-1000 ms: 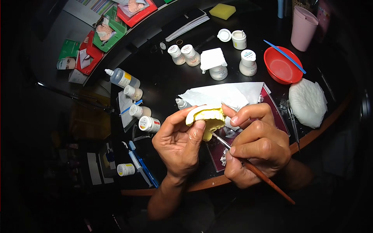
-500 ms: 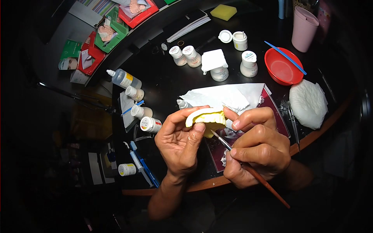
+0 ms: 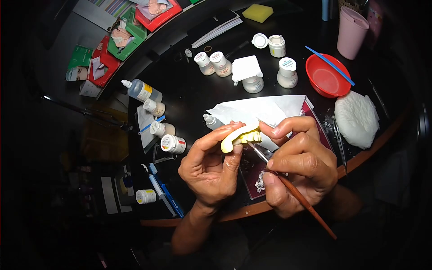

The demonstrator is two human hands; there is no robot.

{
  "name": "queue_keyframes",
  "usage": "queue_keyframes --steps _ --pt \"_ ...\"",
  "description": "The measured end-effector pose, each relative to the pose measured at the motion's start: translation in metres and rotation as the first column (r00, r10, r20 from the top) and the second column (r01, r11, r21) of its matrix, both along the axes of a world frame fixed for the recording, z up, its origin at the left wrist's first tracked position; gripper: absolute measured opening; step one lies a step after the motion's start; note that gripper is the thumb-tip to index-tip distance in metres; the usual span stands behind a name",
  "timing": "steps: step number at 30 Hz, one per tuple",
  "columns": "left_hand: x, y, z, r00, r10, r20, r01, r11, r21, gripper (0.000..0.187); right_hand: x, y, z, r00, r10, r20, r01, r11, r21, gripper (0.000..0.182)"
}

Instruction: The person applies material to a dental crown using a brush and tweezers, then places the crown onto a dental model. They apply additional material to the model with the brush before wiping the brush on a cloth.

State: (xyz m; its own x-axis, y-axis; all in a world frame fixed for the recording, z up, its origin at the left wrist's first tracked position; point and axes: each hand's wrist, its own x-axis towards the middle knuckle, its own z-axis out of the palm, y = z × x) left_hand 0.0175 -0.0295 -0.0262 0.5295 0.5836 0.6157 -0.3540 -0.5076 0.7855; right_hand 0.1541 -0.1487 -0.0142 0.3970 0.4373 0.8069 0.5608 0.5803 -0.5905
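My left hand [image 3: 209, 168] is closed around a yellow dental cast [image 3: 240, 136], thumb on the near side and fingers wrapped over the top, holding it up above the table's front edge with the row of teeth turned toward my right. My right hand [image 3: 299, 168] pinches a thin brush [image 3: 297, 195] the way one holds a pen, index finger stretched forward to steady against the cast. The brush's long axis runs from low right, where the reddish handle sticks out past my wrist, up and left to its tip, which sits at the right-hand end of the cast, touching or just short of it; I cannot tell which. So the cast lies up and left of the brush grip, straight along the handle's line.

Under both hands the dark round table [image 3: 382, 130] carries a white paper sheet [image 3: 270, 108] over a maroon pad. Farther back sit a red bowl [image 3: 325, 77] with a blue stick across it, a pink cup [image 3: 351, 32], and several small white jars [image 3: 287, 72].
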Motion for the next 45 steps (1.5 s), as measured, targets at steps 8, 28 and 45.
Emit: queue_keyframes --steps 8,28,45 --pt "-0.0005 -0.0007 0.0008 1.0 0.006 -0.004 -0.006 1.0 -0.028 0.029 -0.0004 0.0053 -0.0047 0.999 -0.043 0.019 0.043 0.999 0.01 0.025" --pt "0.0001 -0.0007 0.0 1.0 0.003 0.002 -0.003 1.0 -0.028 0.03 0.0011 0.0036 -0.005 0.999 -0.014 0.052 0.015 1.0 -0.017 0.026" --pt "-0.0028 -0.0007 0.001 1.0 -0.02 0.012 0.021 0.996 -0.089 0.033 -0.0012 0.0013 -0.0023 0.995 0.068 0.072 -0.068 0.998 -0.002 0.022"
